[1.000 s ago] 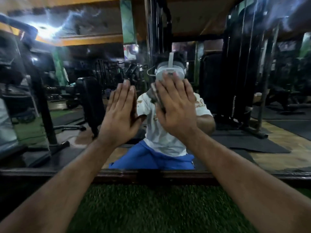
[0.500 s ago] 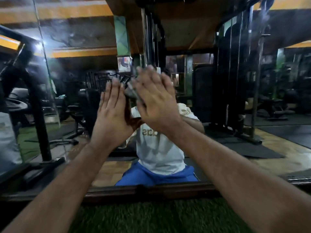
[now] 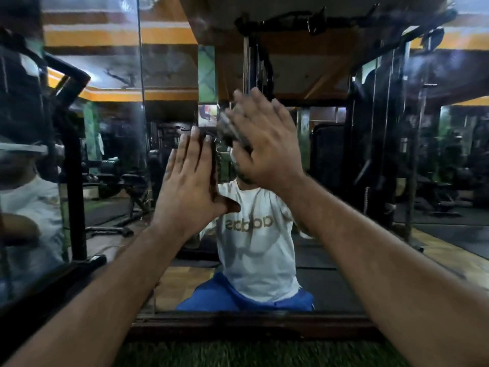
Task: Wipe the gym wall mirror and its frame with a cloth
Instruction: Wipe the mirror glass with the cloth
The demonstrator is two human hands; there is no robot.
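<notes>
I see my left hand (image 3: 189,186) flat against the wall mirror (image 3: 330,160), fingers (image 3: 194,144) straight and pressed together, thumb spread out to the right. Just right of it and higher, my right hand (image 3: 267,149) presses a crumpled grey cloth (image 3: 231,131) to the glass with straight, slightly spread fingers. The dark wooden frame (image 3: 251,324) runs along the mirror's bottom, above green turf (image 3: 251,353).

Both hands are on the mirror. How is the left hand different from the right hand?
The left hand is bare against the mirror; the right hand presses a cloth. The left hand sits lower, the right higher. The left looks sharp, the right blurred. Both have straight fingers.
</notes>
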